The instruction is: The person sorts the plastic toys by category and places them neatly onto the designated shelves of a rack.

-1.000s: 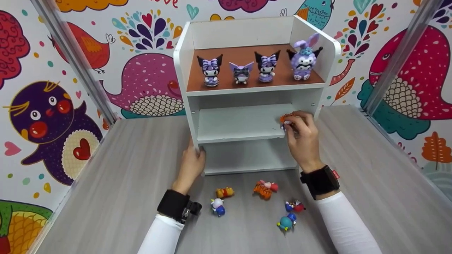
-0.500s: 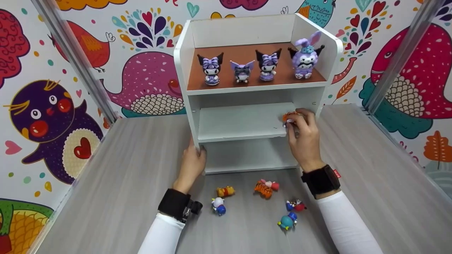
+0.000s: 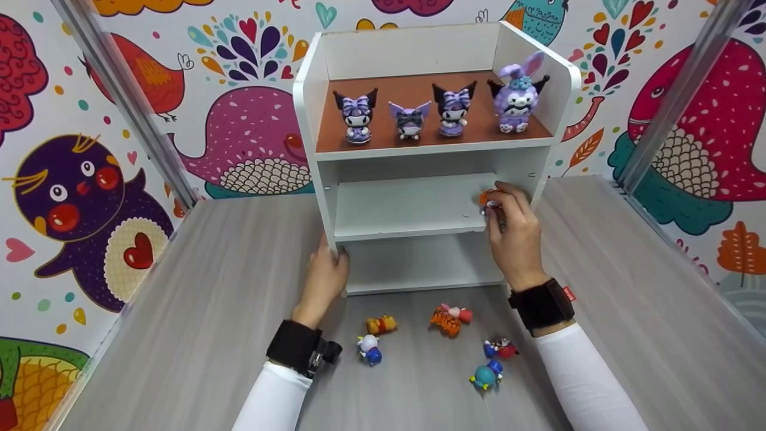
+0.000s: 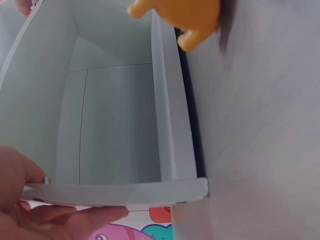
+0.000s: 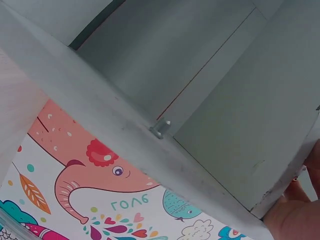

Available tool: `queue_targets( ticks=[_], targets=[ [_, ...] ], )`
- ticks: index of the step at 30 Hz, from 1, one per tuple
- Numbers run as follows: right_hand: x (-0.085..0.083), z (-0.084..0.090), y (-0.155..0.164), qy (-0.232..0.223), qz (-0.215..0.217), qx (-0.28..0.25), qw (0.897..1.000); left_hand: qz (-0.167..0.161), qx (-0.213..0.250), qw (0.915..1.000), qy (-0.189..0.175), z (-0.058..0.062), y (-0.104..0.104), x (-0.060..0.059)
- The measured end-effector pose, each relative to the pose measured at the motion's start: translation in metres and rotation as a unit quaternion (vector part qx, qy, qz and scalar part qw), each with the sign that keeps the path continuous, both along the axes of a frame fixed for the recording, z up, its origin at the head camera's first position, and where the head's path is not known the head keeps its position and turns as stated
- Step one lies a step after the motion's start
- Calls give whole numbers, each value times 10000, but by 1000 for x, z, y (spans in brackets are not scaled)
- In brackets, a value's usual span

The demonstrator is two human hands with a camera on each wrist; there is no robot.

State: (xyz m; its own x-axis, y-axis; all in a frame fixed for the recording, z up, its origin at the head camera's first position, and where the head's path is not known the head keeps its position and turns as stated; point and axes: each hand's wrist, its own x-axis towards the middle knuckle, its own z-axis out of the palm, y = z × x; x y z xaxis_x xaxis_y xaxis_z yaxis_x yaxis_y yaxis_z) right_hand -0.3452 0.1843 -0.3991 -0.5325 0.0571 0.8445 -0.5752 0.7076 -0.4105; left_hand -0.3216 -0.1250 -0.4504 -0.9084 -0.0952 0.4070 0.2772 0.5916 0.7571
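Note:
A white shelf unit (image 3: 407,206) stands in the middle of the head view. My left hand (image 3: 326,272) holds its left side low down; in the left wrist view, thumb and fingers lie on either side of the panel edge (image 4: 120,194). At the right end of the middle shelf, my right hand (image 3: 519,239) pinches a small figurine (image 3: 490,199) with orange on top and white below. My fingers hide most of it. In the right wrist view, only part of my right hand (image 5: 297,217) shows, at the shelf's front edge.
Purple-and-black figurines (image 3: 455,114) stand in a row on the brown top shelf. Before the unit lie a Pooh figurine (image 3: 382,325), a white-and-blue one (image 3: 370,350), an orange tiger-striped one (image 3: 446,322) beside a pink one (image 3: 459,315), a blue-and-red one (image 3: 501,349) and a teal one (image 3: 485,377).

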Motion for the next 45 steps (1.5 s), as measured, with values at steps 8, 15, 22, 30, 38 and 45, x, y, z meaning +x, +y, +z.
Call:
queue_targets(
  ticks=[8,15,22,30,38,45],
  targets=[
    [-1,0,0,10,-23,-5,10000,-16,10,10000,-45,2,0,0],
    [1,0,1,-52,34,18,10000,-70,15,10000,-7,1,0,1],
    [5,3,0,-130,54,12,9999,-3,-45,10000,-40,0,0,1],
    [18,15,0,-151,-109,82,9998,7,-102,9999,19,0,-1,0],
    [40,33,3,-218,-246,74,9994,-55,-45,10000,-1,1,-1,1],
    [66,53,15,-869,-487,231,9948,-93,-15,9999,-52,2,-1,2]
  ],
)
